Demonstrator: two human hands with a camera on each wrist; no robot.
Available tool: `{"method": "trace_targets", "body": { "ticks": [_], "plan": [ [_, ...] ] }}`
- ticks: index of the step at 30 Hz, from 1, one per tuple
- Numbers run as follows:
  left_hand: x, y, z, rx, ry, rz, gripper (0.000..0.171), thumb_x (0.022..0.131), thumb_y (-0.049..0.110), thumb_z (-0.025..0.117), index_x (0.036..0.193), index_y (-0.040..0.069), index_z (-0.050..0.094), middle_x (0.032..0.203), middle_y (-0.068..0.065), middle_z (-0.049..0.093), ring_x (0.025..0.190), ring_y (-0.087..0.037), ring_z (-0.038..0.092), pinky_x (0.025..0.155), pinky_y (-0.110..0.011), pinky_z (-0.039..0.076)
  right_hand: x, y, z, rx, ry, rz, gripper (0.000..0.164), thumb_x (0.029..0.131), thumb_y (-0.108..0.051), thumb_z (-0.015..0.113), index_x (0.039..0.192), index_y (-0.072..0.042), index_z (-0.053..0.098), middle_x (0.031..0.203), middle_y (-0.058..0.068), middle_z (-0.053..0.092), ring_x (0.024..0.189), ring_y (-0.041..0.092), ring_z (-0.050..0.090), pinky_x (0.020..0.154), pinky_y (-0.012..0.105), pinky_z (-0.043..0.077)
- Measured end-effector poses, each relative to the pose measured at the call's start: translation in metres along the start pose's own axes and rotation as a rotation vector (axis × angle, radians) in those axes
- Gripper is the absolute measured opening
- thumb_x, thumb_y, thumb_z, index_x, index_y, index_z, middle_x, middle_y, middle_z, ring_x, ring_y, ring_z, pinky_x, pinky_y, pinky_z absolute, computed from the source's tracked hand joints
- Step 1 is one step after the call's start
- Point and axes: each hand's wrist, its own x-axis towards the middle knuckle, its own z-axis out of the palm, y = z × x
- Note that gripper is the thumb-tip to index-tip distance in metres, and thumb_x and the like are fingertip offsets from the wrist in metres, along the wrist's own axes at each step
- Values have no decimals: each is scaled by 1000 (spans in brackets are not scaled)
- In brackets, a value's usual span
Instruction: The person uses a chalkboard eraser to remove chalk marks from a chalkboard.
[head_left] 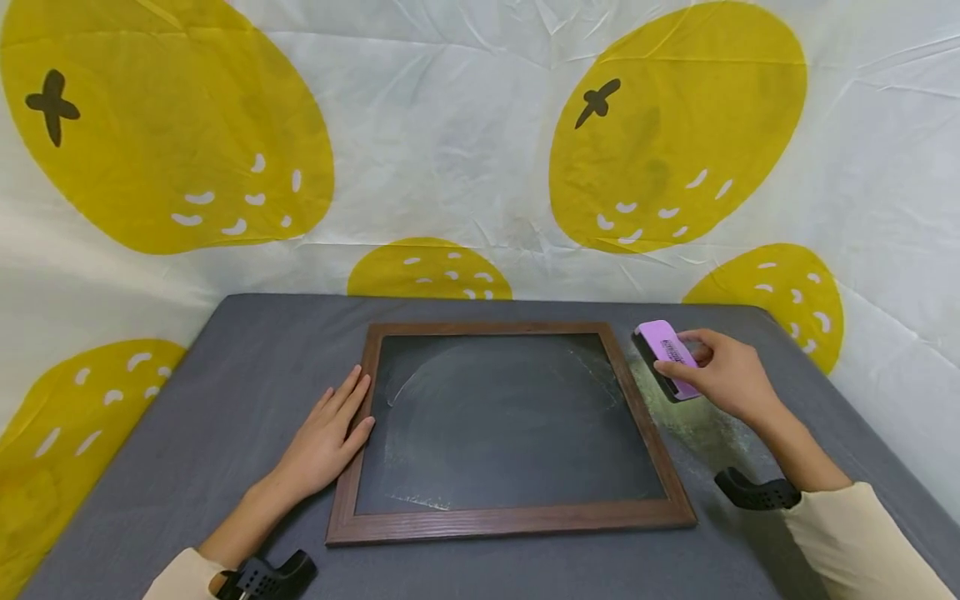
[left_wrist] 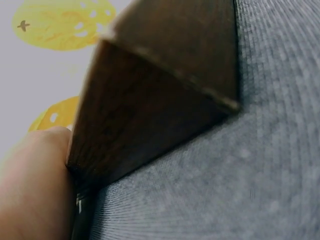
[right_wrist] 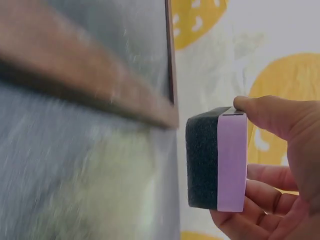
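Observation:
A chalkboard (head_left: 510,417) in a brown wooden frame (head_left: 510,523) lies on the grey cloth, with faint chalk streaks near its edges. My left hand (head_left: 322,446) rests on the left side of the frame, fingers straight and spread a little. In the left wrist view a corner of the frame (left_wrist: 145,115) stands close, beside part of the hand (left_wrist: 35,185). To the right of the board, my right hand (head_left: 723,371) grips a purple chalkboard eraser (head_left: 666,354) between thumb and fingers. Its dark felt side (right_wrist: 202,162) faces the cloth, seemingly raised off it in the right wrist view.
A pale greenish chalk-dust patch (head_left: 690,417) marks the grey cloth (head_left: 210,417) right of the board. Behind the table hangs a white sheet (head_left: 442,150) printed with yellow fruit shapes. Black wrist bands (head_left: 757,490) sit on both forearms.

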Motion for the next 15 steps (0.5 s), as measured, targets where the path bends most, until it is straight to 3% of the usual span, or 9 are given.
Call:
{"method": "trace_targets", "body": {
  "ticks": [8,15],
  "plan": [
    [-2,-2,3,-9,62,50,60,98,26,55,146,-6,33,152,-22,27,136,-37,31,110,-54,22,-11,35,5,-59,43,69,73,83,-48,71,124,9,53,85,19,68,60,19,57,47,32,43],
    [-2,-1,5,-18,57,47,62,98,26,55,146,-6,33,152,-22,27,136,-37,31,110,-54,22,-16,50,24,-87,-35,150,82,82,-59,66,127,8,51,95,23,66,58,18,54,45,31,39]
  ]
}}
